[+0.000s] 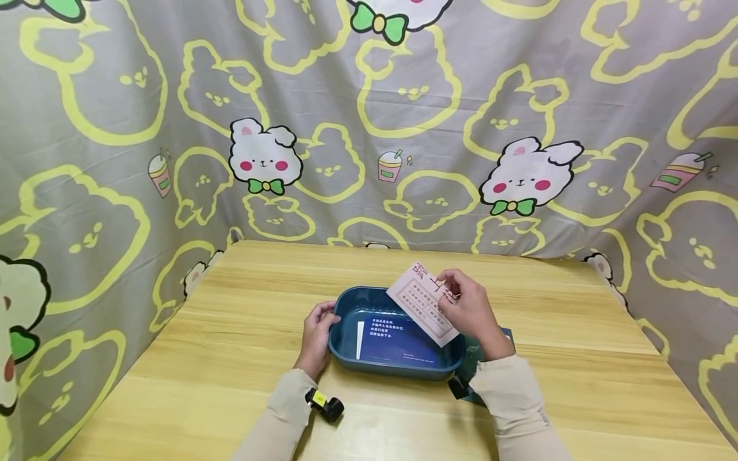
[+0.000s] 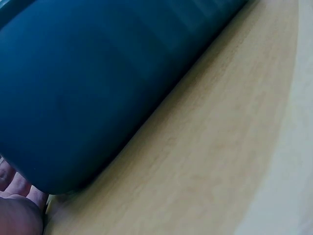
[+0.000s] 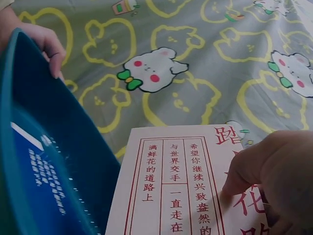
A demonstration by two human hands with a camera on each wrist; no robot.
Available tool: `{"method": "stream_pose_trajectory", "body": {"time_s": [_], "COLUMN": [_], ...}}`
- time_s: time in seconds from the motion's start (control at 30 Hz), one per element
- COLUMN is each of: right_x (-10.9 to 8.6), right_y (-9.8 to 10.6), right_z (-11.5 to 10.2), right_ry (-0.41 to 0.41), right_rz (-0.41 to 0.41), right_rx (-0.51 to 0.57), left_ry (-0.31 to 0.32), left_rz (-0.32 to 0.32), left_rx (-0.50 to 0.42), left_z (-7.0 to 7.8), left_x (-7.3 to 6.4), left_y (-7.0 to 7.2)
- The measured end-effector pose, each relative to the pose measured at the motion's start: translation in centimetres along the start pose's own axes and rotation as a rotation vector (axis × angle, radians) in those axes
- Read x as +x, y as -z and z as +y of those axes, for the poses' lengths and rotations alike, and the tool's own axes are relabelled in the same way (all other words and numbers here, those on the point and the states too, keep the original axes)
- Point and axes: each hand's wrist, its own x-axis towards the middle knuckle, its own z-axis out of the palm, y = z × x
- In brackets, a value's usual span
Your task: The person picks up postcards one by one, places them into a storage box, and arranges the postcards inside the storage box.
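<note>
My right hand (image 1: 469, 307) pinches a pale pink card (image 1: 419, 306) with red Chinese characters and a ruled frame. The card is tilted above the right part of a dark teal plastic basin (image 1: 398, 370). In the right wrist view the thumb presses the printed face of the card (image 3: 161, 186). At the basin's left end, my left hand (image 1: 317, 333) grips the wall, thumb over the rim. Inside the basin lies a dark blue card (image 1: 398, 342) with white text, a white edge showing beneath it. The left wrist view has the basin's outer wall (image 2: 98, 88) and a few fingertips.
A dark green card or booklet (image 1: 473, 355) lies on the table right of the basin, partly hidden under my right wrist. The wooden table (image 1: 230, 358) meets a grey curtain (image 1: 415, 211) with rabbit prints at the back and sides.
</note>
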Motion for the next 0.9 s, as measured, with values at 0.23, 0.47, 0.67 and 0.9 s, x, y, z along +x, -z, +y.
{"method": "stream_pose_trajectory", "body": {"time_s": [0.23, 0.47, 0.67, 0.9], "right_x": [-0.1, -0.3, -0.5, -0.7], "right_y": [-1.2, -1.8, -2.2, -3.0], "right_z": [-0.2, -0.4, -0.1, -0.2], "right_ry": [0.012, 0.011, 0.069, 0.062], "right_rz": [-0.092, -0.188, -0.254, -0.318], "right_rx": [0.005, 0.015, 0.022, -0.004], "left_ry": [0.007, 0.009, 0.009, -0.010], "left_rz": [-0.004, -0.001, 0.000, -0.009], "left_rx": [0.004, -0.006, -0.006, -0.006], "left_z": [0.0, 0.1, 0.0, -0.2], "left_x": [0.1, 0.1, 0.1, 0.1], "left_y": [-0.1, -0.1, -0.1, 0.0]}}
